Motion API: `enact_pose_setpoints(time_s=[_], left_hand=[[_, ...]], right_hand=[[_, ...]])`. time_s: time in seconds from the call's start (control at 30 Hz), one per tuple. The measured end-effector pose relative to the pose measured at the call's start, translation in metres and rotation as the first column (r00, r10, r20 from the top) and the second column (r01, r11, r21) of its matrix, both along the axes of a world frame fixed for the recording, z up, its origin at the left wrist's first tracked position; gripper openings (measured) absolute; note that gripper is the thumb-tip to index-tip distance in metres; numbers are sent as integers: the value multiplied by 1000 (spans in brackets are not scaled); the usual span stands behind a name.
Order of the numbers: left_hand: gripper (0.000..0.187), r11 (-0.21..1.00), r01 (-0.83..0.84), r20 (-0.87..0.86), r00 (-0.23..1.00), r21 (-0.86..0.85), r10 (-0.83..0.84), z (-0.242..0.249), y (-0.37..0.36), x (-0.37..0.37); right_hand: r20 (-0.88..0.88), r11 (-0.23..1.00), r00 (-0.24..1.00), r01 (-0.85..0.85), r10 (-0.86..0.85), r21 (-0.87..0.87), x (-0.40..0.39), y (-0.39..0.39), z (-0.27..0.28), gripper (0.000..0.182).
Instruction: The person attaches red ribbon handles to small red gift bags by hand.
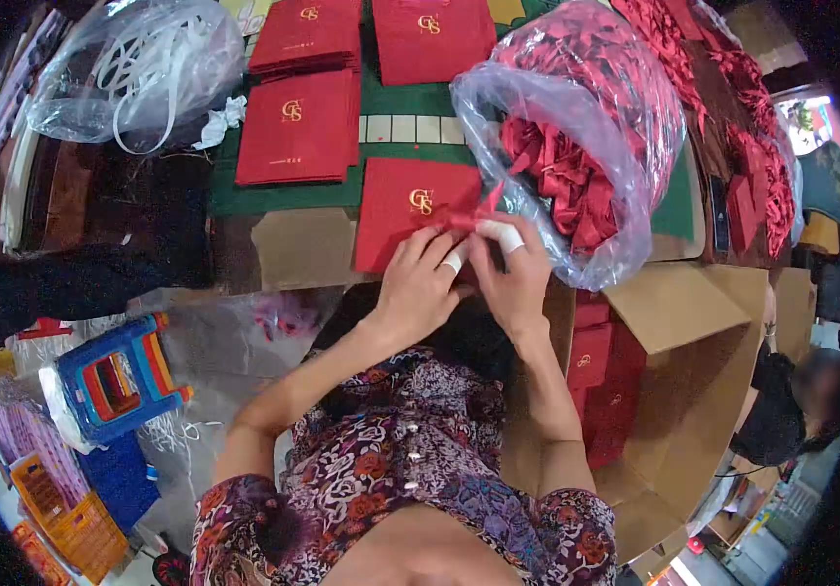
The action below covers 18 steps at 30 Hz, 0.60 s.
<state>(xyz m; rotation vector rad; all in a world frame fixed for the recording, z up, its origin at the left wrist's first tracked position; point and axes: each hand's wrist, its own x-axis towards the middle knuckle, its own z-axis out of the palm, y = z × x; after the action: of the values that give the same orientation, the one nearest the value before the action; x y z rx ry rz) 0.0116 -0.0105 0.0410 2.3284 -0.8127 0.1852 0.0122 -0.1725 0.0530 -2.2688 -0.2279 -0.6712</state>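
Note:
A flat red packet with a gold logo lies at the table's front edge. Over its right side, both my hands are close together at a red ribbon. My left hand, white tape round one finger, has its fingers closed on the ribbon near the packet. The fingers of my right hand, also taped in white, pinch the ribbon beside it. Fingertips partly hide the ribbon's lower part. Just to the right, an open clear plastic bag holds many red ribbons.
Stacked red packets and another pile lie behind. A bag of white ribbon is at back left. An open cardboard box with red packets stands below right. Coloured stools are left; a person is far right.

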Motion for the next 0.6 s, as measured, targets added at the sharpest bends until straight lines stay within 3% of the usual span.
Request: enact_pose_setpoints(time_s=[0.03, 0.1, 0.13, 0.2, 0.27, 0.33, 0.43, 0.5, 0.53, 0.57, 0.6], left_hand=[[49, 1000, 1, -6, 1000, 2, -1, 2, 3, 0], [33, 992, -58, -248, 968, -110, 29, 7, 16, 4], [18, 977, -145, -137, 983, -157, 124, 12, 20, 9], [16, 926, -301, -343, 915, -229, 213, 19, 28, 21], [21, 916, -319, -541, 828, -243, 145, 23, 32, 35], [26, 929, -307, -579, 804, -209, 135, 13, 30, 42], [29, 951, -234, -501, 859, -201, 106, 1, 31, 47], [29, 946, -258, -482, 866, -195, 137, 1, 34, 48], [28, 941, -282, -460, 871, -187, 169, 3, 34, 48], [29, 935, -302, -506, 845, -186, 172, 9, 36, 47], [29, 935, -302, -505, 846, -187, 172, 9, 37, 47]], right_hand=[[-20, 1000, 1000, -7, 7, 7, -4, 2, -1, 20], [-79, 1000, 997, -7, 6, -11, -13, 7, -1, 21], [-99, 1000, 995, -14, 11, -23, -17, 8, -4, 22], [-90, 996, 993, -77, 74, -36, -20, 14, -3, 23], [-100, 991, 988, -124, 120, -40, -20, 21, -6, 23], [-148, 975, 965, -221, 215, -27, -19, 23, -7, 25], [-206, 950, 934, -309, 292, -52, -15, 23, 0, 23], [-275, 984, 948, -131, 160, 121, -12, 18, 11, 21], [-218, 997, 974, -44, 58, 69, -2, 10, 8, 17], [-310, 990, 945, 127, -102, 64, 5, 6, 13, 14], [-274, 979, 946, 195, -173, 55, 18, -5, 13, 13]])
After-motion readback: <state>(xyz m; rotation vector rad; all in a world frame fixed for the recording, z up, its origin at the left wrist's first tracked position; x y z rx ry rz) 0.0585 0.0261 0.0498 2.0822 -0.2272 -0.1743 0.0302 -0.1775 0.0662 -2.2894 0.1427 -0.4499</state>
